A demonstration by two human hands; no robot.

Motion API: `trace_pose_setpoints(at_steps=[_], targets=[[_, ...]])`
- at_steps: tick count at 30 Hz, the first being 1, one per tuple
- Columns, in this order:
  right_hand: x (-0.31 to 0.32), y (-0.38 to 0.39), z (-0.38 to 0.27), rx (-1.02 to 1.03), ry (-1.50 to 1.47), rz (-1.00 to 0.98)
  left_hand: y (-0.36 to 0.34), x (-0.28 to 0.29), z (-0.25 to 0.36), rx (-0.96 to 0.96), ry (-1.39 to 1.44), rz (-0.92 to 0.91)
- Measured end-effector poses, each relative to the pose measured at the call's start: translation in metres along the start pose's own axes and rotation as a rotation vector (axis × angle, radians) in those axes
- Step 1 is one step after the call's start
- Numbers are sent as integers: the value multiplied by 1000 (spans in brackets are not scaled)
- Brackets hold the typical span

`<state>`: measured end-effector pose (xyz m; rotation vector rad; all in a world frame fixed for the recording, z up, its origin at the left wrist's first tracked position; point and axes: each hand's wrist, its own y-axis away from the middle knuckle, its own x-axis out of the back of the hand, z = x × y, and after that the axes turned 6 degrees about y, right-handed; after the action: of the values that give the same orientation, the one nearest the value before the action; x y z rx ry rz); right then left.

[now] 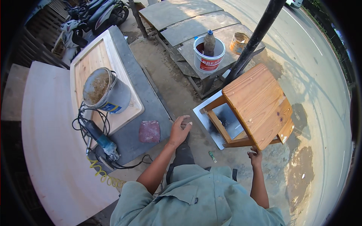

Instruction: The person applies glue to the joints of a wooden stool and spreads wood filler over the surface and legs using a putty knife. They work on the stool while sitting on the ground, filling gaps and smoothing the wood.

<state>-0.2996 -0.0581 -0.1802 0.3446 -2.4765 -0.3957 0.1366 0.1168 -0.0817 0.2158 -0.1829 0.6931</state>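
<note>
My left hand [180, 130] hangs open, fingers loosely curved and apart, right of a maroon square pad [149, 131] on a grey board [132, 105]. My right hand [255, 157] grips a varnished wooden stool [260, 98] at the lower corner of its top. The stool is tilted over a pale sheet with dark paint marks [200, 116]. A small green object [212, 156] lies on the ground below it. On the left, an angle grinder [98, 137] with looped cables and a yellow coiled hose [105, 175] lies near a dirty bucket [117, 96] on a framed wood panel [90, 56].
A pale plywood sheet [49, 135] leans at left. Motorbikes [90, 19] stand at back left. A low slab platform [177, 22] holds a white bucket with a bottle [209, 60] and a stained tub [238, 43]. A black pole [256, 35] rises beside the road [316, 64].
</note>
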Motion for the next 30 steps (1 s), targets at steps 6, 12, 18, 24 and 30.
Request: trace_pose_setpoints(at_steps=[6, 12, 18, 24, 30], targets=[[77, -35, -60, -131, -355, 736, -149, -40, 89, -22, 379, -250], [39, -14, -258, 284, -169, 684, -403, -188, 134, -42, 415, -204], [-41, -25, -311, 263, 140, 516, -526, -290, 109, -89, -294, -285], [-37, -30, -317, 269, 345, 540, -586, -330, 90, -64, -485, -437], [-36, -30, -320, 329, 386, 546, -587, -326, 90, -85, -363, -201]])
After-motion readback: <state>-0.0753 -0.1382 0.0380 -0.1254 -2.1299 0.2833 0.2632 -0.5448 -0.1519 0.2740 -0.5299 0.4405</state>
